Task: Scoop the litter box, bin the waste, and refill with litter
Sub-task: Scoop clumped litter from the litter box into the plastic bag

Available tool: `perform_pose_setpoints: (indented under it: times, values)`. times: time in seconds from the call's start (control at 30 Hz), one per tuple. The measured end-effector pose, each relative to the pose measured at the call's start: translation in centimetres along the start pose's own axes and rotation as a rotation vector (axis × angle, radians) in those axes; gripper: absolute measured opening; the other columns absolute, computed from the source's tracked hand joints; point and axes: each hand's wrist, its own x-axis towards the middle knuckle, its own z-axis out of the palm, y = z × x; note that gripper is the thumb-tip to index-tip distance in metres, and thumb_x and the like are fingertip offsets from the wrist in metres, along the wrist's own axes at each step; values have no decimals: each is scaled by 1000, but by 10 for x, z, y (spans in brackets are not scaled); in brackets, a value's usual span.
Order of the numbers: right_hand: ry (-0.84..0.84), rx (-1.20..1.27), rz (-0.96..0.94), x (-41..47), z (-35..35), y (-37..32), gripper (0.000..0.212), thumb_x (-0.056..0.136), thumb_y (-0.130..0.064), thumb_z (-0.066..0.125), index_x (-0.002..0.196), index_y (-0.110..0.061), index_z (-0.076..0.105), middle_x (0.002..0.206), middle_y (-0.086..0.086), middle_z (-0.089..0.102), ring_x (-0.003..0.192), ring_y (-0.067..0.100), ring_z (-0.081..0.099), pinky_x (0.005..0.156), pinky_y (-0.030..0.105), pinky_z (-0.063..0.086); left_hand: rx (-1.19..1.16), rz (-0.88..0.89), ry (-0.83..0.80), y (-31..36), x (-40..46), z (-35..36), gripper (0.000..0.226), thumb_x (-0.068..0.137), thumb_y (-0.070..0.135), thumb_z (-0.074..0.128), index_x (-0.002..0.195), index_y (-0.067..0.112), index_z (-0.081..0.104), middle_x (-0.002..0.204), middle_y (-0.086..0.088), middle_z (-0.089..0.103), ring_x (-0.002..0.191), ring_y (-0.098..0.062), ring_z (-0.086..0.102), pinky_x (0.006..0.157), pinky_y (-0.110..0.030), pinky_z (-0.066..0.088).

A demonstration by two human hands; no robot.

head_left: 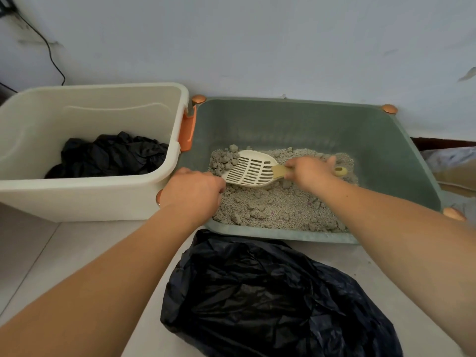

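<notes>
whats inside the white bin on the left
A crumpled black bag lies on the bottom of the white bin. Whatever is under or inside the bag is hidden, as is the floor behind the near wall.

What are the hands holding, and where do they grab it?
The right hand grips the slotted scoop by its handle. The left hand rests on the litter box's near left rim, holding no tool.
</notes>
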Motion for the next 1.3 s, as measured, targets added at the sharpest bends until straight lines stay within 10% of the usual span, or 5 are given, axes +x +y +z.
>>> perform_pose_setpoints:
  times: [0.43,1.3]
  values:
    - [-129,478,-37,5,23,-13,44,87,-38,57,130,-40,50,134,-5,50,126,30,28,103,40,26,-11,-5,51,1,-4,-1,24,93,35,43,107,35,63,104,4,66,99,-27,54,85,-41,51]
    - [-229,634,-111,2,28,7,39,80,-39,66,113,-55,55,126,-4,56,114,24,43,98,41,36,-10,-43,18,1,-6,-1,20,90,34,46,103,34,61,98,3,67,100,-28,52,83,-41,52]
